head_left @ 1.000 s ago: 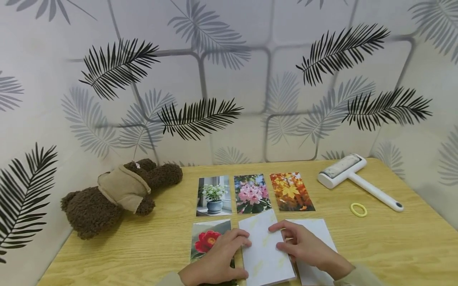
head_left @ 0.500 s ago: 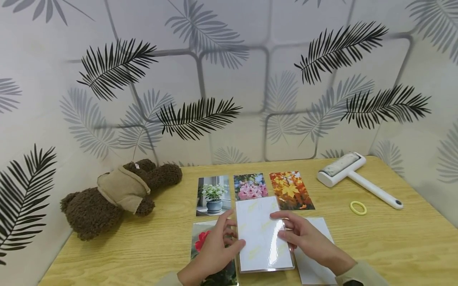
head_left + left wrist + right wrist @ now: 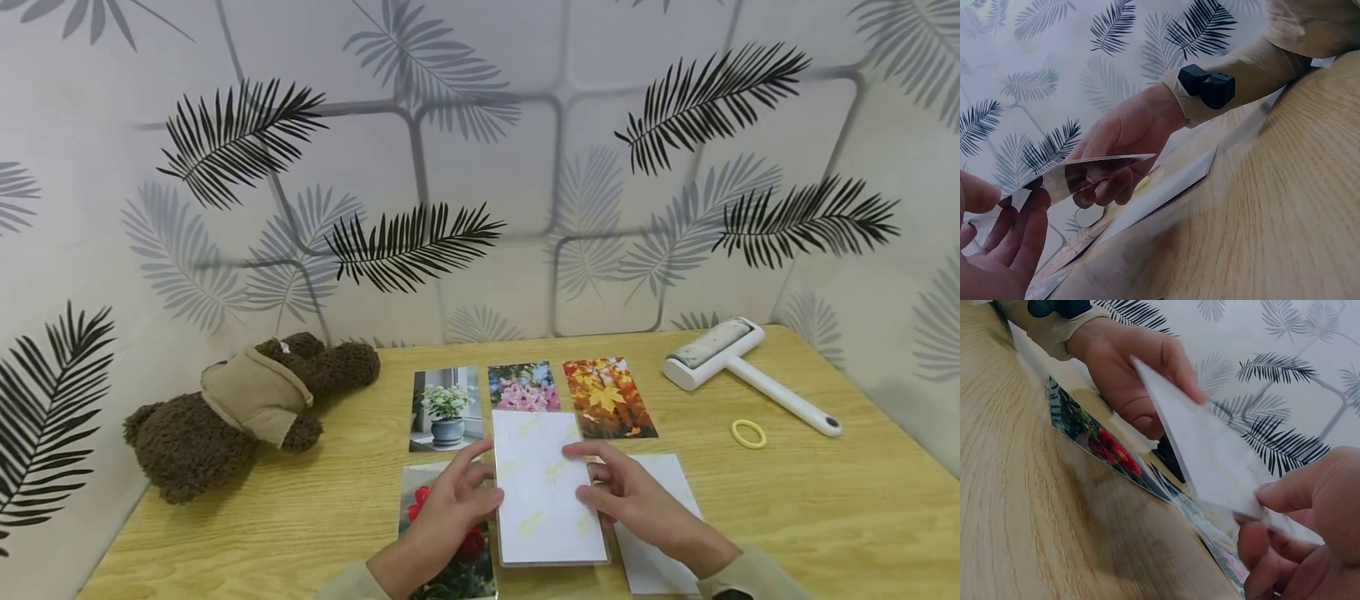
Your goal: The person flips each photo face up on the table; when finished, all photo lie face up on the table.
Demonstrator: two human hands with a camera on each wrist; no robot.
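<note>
Both hands hold a laminated photo point(image 3: 543, 492) by its long sides, lifted above the table with its white, faintly yellow-printed back facing up. My left hand point(image 3: 442, 521) grips its left edge; in the left wrist view the left thumb point(image 3: 979, 192) lies above the sheet with fingers beneath. On the opposite edge, my right hand point(image 3: 637, 500) pinches it, thumb over and fingers under in the right wrist view. The picture side is mostly hidden. Beneath the left hand lies a red flower photo point(image 3: 461, 567), partly covered. Another white-backed photo point(image 3: 660, 558) lies under the right hand.
Behind are a potted plant photo point(image 3: 447, 408), a pink flower photo point(image 3: 525, 387) partly covered, and an autumn leaf photo point(image 3: 609, 398). A brown teddy bear point(image 3: 195, 437) lies left. A lint roller point(image 3: 750, 367) and yellow ring point(image 3: 748, 433) lie right on the wooden table point(image 3: 825, 517).
The held photo has risen off the table and straightened from its tilt, now overlapping the pink flower photo in the head view. My left hand has moved up along its edge.
</note>
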